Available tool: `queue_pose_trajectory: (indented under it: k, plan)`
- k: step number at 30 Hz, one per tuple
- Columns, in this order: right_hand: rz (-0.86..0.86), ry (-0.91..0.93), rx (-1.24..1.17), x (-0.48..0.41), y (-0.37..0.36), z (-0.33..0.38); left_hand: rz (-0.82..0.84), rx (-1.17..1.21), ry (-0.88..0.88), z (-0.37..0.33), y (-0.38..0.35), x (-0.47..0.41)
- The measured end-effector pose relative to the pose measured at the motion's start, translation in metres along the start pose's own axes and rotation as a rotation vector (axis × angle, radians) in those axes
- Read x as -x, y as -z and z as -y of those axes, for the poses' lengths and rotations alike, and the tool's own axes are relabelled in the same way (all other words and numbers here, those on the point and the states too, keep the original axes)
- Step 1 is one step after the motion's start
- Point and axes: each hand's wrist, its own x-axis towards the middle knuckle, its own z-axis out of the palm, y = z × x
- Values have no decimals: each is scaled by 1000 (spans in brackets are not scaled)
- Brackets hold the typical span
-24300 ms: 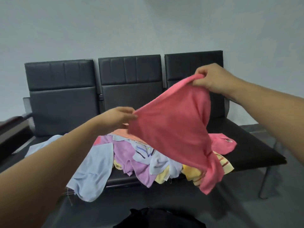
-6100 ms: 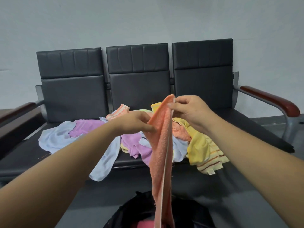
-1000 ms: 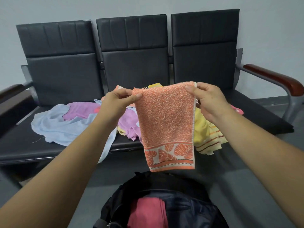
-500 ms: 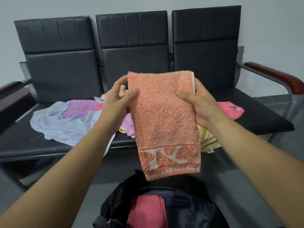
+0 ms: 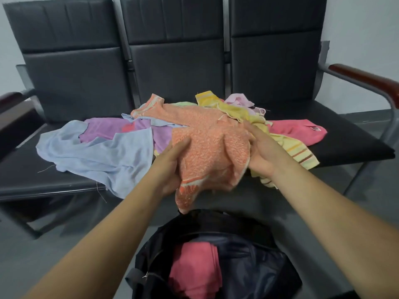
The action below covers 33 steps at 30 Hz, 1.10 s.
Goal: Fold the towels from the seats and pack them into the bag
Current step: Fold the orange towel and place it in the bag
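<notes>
The left hand (image 5: 169, 169) and right hand (image 5: 264, 153) each grip one side of the orange towel (image 5: 209, 152). It hangs over the bag (image 5: 248, 272) (pink towel (image 5: 194, 268) inside).

I hold the orange towel (image 5: 211, 152) bunched and partly folded between my left hand (image 5: 170, 167) and right hand (image 5: 265, 152), its pale-banded end hanging down just above the far rim of the bag (image 5: 248, 223). The black bag stands open on the floor nearest me, with a folded pink towel (image 5: 194, 270) inside, on its left. On the black seats (image 5: 345, 147) beyond, loose towels lie heaped: a light blue towel (image 5: 97, 152) at left, a purple towel (image 5: 103, 128) partly under it, a yellow striped towel (image 5: 295, 147) at right, and a flat pink towel (image 5: 298, 130) farther right.
</notes>
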Motion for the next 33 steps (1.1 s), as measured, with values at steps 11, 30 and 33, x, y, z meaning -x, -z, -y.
queue_pose_trajectory:
  k: [11, 30, 33]
  plan:
    - [8, 65, 211, -14, 19, -23, 0, -179, -46, -7, 28, -14]
    - [-160, 183, 280, -9, 17, -44, -152, -588, -230, 0, 48, -1]
    - [-217, 383, 443, -6, 19, -45, -199, -570, -319, 4, 43, 1]
